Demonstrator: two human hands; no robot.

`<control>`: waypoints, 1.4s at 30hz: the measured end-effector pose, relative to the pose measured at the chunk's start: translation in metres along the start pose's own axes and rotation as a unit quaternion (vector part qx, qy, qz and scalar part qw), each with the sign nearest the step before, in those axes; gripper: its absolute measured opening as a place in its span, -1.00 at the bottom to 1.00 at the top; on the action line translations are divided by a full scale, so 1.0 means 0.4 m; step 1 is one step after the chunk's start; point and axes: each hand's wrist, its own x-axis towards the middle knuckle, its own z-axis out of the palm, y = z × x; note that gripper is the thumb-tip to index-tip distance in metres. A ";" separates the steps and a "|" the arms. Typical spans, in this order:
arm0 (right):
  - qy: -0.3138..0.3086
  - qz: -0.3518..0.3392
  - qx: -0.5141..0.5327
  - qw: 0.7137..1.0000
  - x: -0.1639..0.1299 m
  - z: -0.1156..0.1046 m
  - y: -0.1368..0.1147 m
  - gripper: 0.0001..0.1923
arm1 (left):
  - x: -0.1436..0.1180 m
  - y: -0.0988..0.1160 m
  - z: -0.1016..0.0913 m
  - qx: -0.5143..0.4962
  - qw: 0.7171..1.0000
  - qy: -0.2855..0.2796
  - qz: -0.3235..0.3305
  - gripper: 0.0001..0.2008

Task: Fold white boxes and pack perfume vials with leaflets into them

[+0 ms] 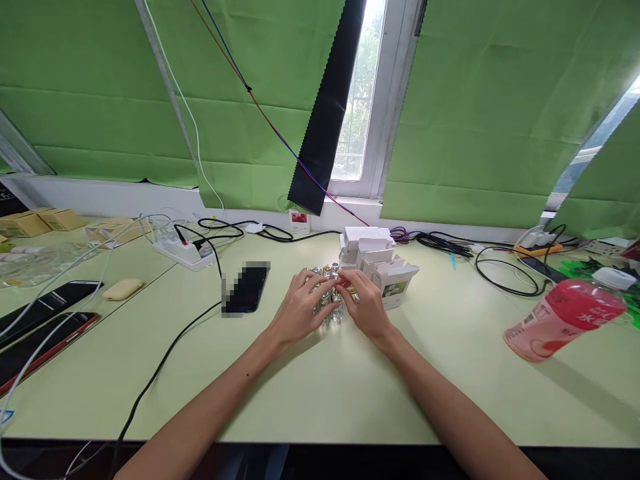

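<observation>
Both hands are at the middle of the pale green bench, meeting over a tight cluster of small glass vials with metal caps. Left hand cups the cluster from its left, fingers curled round the outer vials. Right hand comes in from the cluster's right; its fingertips pinch one vial with a reddish-gold cap at the cluster's near right edge. How hard either grip closes I cannot tell for sure, but both look narrow and wrapped on glass, not spread

Just behind and right of the vials: a stack of small white cartons, several with flaps standing open, one showing a green printed face. The open ones look empty from here, though their insides are not clear

Judged progress: cartons opened, vials standing loose, and nothing visibly packed yet. As far as can be seen, the whole cluster sits unboxed, so most of the handling seems left to do

Elsewhere, relative to the vials: a dark phone lies left; further left a white power strip with black cables running off it; far left, two more phones and a pale oval soap-like piece. Well to the right, a pink drink bottle lies on its side. Green blinds cover the window behind
</observation>
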 end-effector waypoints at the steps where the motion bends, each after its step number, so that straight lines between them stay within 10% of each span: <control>1: -0.002 -0.002 0.000 1.000 0.000 -0.001 -0.001 -0.76 | 0.000 0.000 0.000 0.003 1.000 -0.001 0.001 -0.66; 14: 0.001 -0.013 0.023 1.000 -0.005 -0.003 0.001 -0.73 | 0.003 0.001 -0.003 0.034 0.999 0.000 0.031 -0.72; 26: -0.027 0.158 0.113 0.981 -0.003 0.006 0.023 -0.83 | 0.004 0.005 -0.005 0.032 0.999 0.003 0.038 -0.72; 42: 0.000 0.184 0.178 0.967 -0.016 0.033 0.022 -0.79 | 0.000 0.008 -0.004 0.030 0.999 0.003 0.031 -0.71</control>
